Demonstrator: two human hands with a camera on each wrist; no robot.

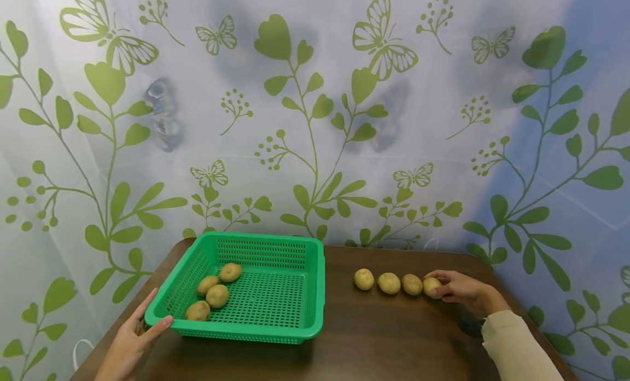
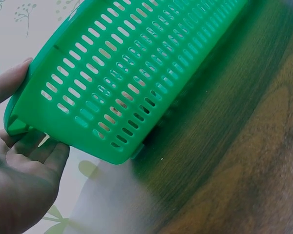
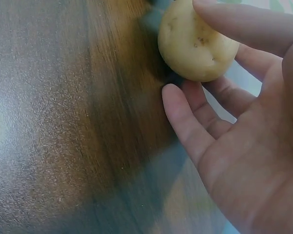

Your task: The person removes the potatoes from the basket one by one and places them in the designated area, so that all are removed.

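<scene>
At the near left corner of a green plastic basket [image 1: 246,331], my left hand [image 1: 129,341] grips the rim. The left wrist view shows the thumb over the rim and the curled fingers [image 2: 56,158] under it. Several potatoes [image 1: 217,296] lie inside along the basket's left side. On the right of the table, my right hand [image 1: 467,291] pinches a yellowish potato [image 3: 193,46] between thumb and fingers. That potato is at the right end of a row, right beside a browner potato [image 1: 412,284]. Further left in the row are two more potatoes, one in the middle [image 1: 389,283] and one at the end [image 1: 364,279].
Everything stands on a dark brown wooden table [image 1: 374,337]. Behind it hangs a white curtain [image 1: 315,140] printed with green leaves and butterflies, which also runs along both sides. A white loop [image 1: 81,345] shows at the lower left.
</scene>
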